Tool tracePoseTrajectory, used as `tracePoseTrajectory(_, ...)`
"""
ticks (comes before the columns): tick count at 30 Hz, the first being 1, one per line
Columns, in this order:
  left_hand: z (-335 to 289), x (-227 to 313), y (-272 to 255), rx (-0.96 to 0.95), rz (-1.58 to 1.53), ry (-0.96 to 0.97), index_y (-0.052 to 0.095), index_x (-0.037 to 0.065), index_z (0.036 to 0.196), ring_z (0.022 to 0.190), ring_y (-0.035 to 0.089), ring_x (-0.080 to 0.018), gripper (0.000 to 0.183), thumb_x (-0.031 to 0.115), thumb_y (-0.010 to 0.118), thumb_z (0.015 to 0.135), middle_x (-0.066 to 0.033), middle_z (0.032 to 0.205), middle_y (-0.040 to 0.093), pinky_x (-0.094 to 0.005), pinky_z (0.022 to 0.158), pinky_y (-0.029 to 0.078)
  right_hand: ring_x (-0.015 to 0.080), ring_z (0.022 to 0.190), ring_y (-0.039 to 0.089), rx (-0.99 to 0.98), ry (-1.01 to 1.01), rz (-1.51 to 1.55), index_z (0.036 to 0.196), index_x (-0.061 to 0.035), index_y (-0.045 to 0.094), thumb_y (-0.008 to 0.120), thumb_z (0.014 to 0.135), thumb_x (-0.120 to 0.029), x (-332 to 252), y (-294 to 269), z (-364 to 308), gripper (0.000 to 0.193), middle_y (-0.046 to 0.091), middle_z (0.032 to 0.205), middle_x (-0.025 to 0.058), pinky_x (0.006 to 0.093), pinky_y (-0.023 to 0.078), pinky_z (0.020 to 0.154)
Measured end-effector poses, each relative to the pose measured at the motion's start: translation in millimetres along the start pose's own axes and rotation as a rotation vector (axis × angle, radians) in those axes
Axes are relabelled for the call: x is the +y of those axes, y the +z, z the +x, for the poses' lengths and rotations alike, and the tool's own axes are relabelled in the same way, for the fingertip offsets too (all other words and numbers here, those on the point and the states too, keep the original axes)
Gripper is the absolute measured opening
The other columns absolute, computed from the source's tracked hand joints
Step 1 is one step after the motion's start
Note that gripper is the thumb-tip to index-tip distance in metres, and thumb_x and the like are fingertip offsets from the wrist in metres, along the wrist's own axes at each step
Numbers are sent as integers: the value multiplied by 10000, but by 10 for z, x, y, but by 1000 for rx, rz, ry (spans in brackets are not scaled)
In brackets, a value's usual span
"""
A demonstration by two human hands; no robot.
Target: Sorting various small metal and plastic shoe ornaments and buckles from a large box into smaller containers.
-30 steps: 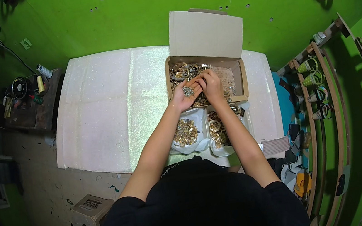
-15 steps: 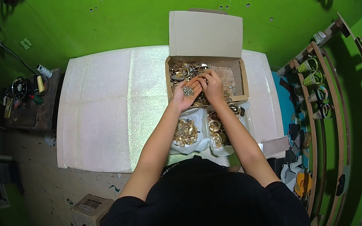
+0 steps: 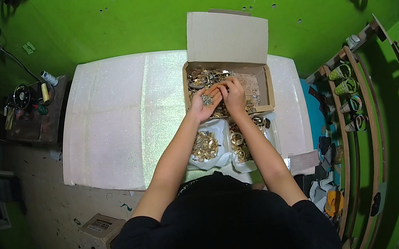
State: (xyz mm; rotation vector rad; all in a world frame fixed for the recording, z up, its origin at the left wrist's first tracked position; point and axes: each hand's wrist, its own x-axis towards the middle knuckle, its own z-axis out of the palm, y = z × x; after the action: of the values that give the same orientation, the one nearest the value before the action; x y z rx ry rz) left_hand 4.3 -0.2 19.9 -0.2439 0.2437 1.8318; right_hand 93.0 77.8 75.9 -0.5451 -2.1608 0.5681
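Note:
Over the open cardboard box [image 3: 267, 72], my left hand [image 3: 201, 109] is turned palm up, its fingers stretched toward the right. A small heap of silvery pieces [image 3: 207, 100] rests in that palm. Just beside its fingertips my right hand [image 3: 233, 96] is closed in a pinch; whatever it holds is too small or hidden to make out. Beneath both hands, the box contains a mass of gold and silver metal fittings [image 3: 207, 76], partly covered by my hands.
Near me stand two plastic-lined tubs, one with small gold pieces [image 3: 205, 146], the other with larger gold rings and buckles [image 3: 238, 144]. The box lid [image 3: 226, 35] leans up at the back. A wooden rack [image 3: 347, 155] with sandals [image 3: 345, 86] stands right.
Hardly anything differs. My right hand has shifted very slightly by the left fingertips; the silvery pieces stay in my left palm.

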Motion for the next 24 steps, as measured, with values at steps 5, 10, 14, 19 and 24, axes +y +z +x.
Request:
tracePoseTrajectory(5, -17, -5, 39, 8, 0, 13, 481, -60, 931, 984, 504, -277, 397, 241, 224, 897, -196, 975, 511, -370, 899, 425, 281, 736, 554, -16, 6, -8, 748, -6, 586, 619, 708, -91, 35, 8, -5, 100, 544, 810, 111, 338, 445, 636)
tracePoseTrajectory(10, -17, -22, 58, 30, 16, 12, 470, -73, 991, 979, 512, -282, 427, 253, 208, 903, -197, 977, 517, -372, 902, 423, 279, 733, 553, -35, -36, -51, 748, -12, 585, 623, 703, -97, 77, -13, -11, 103, 541, 812, 109, 338, 444, 627)
tracePoseTrajectory(14, -1, -18, 21, 49, 11, 14, 461, -72, 1034, 968, 519, -273, 435, 254, 205, 905, -186, 972, 523, -362, 888, 430, 271, 757, 545, -62, -94, -64, 748, -28, 590, 648, 667, -103, 87, -40, 3, 125, 544, 823, 96, 348, 434, 650)
tracePoseTrajectory(19, 25, 22, -99, -54, 24, 3, 444, -61, 1103, 946, 520, -252, 454, 271, 204, 908, -171, 974, 526, -342, 863, 437, 268, 791, 536, -108, -178, -65, 725, -35, 593, 662, 622, -84, 84, -85, 45, 133, 551, 839, 92, 354, 422, 682)
tracePoseTrajectory(24, -48, -27, 82, -37, 24, 2, 438, -60, 1117, 978, 498, -248, 455, 274, 208, 908, -174, 1022, 503, -346, 880, 421, 246, 762, 537, -97, -148, 127, 691, -33, 570, 609, 607, -51, 198, -97, 65, 94, 561, 755, 77, 359, 387, 698)
